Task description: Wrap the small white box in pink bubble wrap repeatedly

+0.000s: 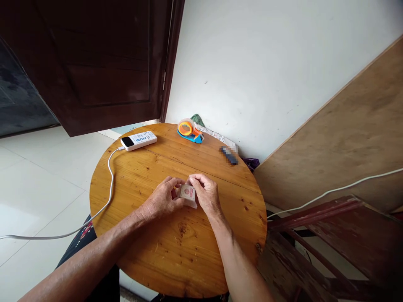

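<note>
A small pale box (188, 194) with a reddish round mark on top rests on the round wooden table (151, 176) near its middle. My left hand (162, 200) grips the box's left side with curled fingers. My right hand (206, 193) is closed over its right side, fingertips pinching the top edge. Both forearms reach in from the bottom of the view.
At the table's far edge lie a white power bank (139, 140) with a white cable (110, 184) running off to the left, an orange-and-blue tape dispenser (189, 130) and a small dark blurred object (229, 154). A dark door stands behind; a plywood sheet and dark wooden furniture stand at right.
</note>
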Demonstrator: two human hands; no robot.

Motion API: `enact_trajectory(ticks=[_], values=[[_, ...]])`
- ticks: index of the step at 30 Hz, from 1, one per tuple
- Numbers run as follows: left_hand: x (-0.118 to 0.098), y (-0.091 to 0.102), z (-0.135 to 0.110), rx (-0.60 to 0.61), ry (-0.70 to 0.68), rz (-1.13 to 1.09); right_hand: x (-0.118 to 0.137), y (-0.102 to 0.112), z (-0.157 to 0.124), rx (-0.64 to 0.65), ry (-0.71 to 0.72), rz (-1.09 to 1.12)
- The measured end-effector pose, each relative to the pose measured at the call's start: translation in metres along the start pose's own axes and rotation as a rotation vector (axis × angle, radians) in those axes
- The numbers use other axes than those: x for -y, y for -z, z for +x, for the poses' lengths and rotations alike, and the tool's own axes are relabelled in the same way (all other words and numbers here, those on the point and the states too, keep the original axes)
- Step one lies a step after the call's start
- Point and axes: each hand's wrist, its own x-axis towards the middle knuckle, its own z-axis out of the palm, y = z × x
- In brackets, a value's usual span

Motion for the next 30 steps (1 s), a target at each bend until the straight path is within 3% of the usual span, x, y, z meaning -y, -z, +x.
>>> enact_trajectory(ticks=[6, 18, 23, 30], values=[[0.000, 0.002, 0.002, -0.003, 0.007, 0.012, 0.012, 0.013, -0.006, 0.013, 0.164, -0.094], [0.009, 0.004, 0.005, 0.022, -0.094, 0.050, 0.022, 0.032, -0.011, 0.267, 0.351, -0.327], [0.005, 0.006, 0.003, 0.011, -0.112, 0.063, 0.022, 0.039, -0.013, 0.309, 0.383, -0.348], [-0.008, 0.011, 0.000, 0.015, -0.305, 0.161, 0.018, 0.045, -0.010, 0.343, 0.322, -0.216]])
